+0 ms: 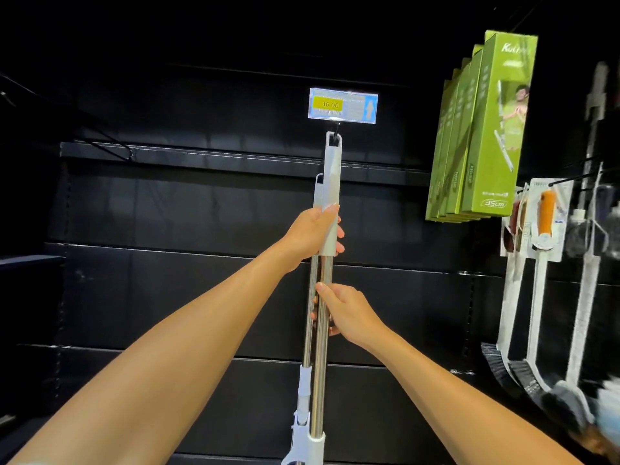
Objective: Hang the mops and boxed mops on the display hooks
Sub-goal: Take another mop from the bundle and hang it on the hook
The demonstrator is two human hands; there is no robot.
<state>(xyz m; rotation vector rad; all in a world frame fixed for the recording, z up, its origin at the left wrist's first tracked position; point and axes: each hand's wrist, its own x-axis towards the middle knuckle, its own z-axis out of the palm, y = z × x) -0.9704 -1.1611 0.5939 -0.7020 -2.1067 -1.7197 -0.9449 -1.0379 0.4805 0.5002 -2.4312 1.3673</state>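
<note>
The left hand (313, 233) wraps tight round the grey grips of two mops (323, 270). The right hand (347, 313) clasps their steel poles lower. One loop sits on the hook (336, 126). The mop heads are cut off below.

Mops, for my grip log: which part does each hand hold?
The left hand grips the two mops at their grey end sleeves; right hand grips their steel poles lower.

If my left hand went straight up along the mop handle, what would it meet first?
Probably the display hook at the top loop of the taller mop handle, just under the price tag. Your left hand has only handle above it; depth is hard to judge.
</note>
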